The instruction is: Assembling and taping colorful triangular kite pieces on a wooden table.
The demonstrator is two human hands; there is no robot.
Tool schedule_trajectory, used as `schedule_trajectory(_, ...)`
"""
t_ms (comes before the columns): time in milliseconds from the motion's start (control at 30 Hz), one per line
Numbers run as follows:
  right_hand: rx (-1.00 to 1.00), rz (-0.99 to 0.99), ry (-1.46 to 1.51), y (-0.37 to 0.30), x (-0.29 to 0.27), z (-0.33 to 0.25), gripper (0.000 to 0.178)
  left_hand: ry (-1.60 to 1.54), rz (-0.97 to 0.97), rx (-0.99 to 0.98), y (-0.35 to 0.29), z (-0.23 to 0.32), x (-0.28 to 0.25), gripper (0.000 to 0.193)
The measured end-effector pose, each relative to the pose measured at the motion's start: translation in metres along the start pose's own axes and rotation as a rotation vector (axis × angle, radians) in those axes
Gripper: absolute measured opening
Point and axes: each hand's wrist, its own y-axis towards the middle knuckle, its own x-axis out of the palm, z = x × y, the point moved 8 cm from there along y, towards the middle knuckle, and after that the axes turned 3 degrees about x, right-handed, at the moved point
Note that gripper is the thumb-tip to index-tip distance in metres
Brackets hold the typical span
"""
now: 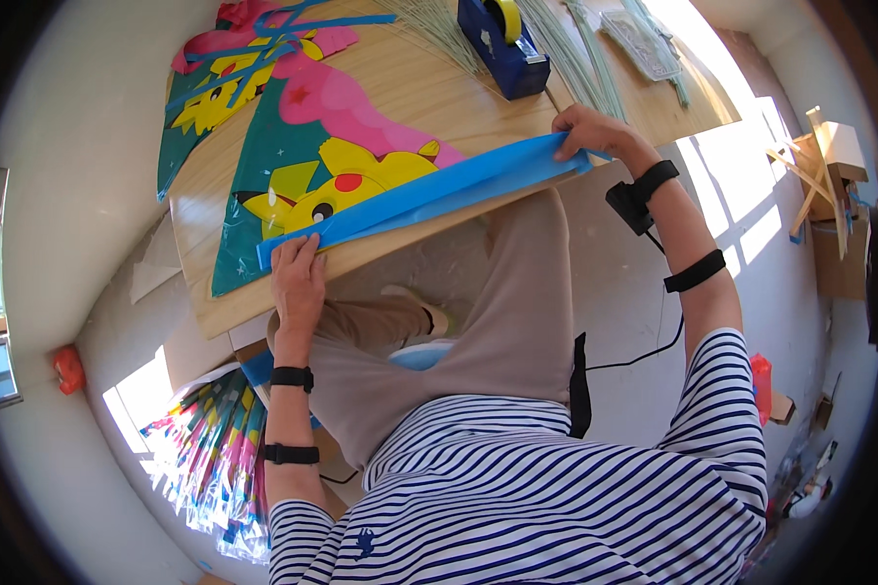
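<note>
A long blue strip [410, 207], looking like thin fabric or plastic film, lies along the table's near edge over a printed kite-like sheet [246, 229]. That sheet is green and pink with a yellow cartoon figure. My left hand [299, 281] grips the strip near its left end, fingertips on top and the thumb out of sight. At the strip's right end, my right hand [600, 136] has curled fingers closed on it, thumb against the blue surface. Between the two hands the strip runs fairly straight, with a few creases.
A second printed sheet [200, 112] with blue strips across it lies at the far left. A dark blue tape dispenser [502, 49] with yellow tape stands at the back, beside thin pale sticks [566, 58] and a clear plastic tray [641, 46]. Wrapped colourful bundles [215, 458] sit low left.
</note>
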Motion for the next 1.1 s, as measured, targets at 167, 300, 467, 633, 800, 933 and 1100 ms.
schedule_trajectory(167,-0.027,0.172,-0.135,0.003,-0.012,0.001,0.036,-0.005,0.009,0.014,0.001,0.003,-0.002,0.033)
schedule_trajectory(300,-0.089,0.268,-0.203,-0.002,-0.014,-0.007,0.038,0.001,0.02,0.027,0.0,0.002,-0.001,0.032)
schedule_trajectory(467,-0.026,0.204,-0.154,-0.007,-0.022,-0.007,0.026,-0.004,0.013,0.014,0.0,0.001,0.0,0.032)
schedule_trajectory(633,-0.086,0.176,0.293,-0.04,-0.033,-0.009,0.019,-0.005,0.004,0.003,0.0,0.0,0.002,0.032)
schedule_trajectory(800,-0.015,0.181,0.702,-0.083,-0.034,0.0,0.021,0.011,0.003,-0.009,-0.002,0.0,0.002,0.032)
schedule_trajectory(933,0.13,0.271,0.821,-0.099,-0.02,0.035,0.014,-0.006,-0.014,-0.003,0.001,0.002,0.001,0.031)
schedule_trajectory(1100,0.258,0.532,0.747,-0.091,0.012,0.09,0.015,-0.003,-0.02,-0.007,0.0,0.002,0.0,0.031)
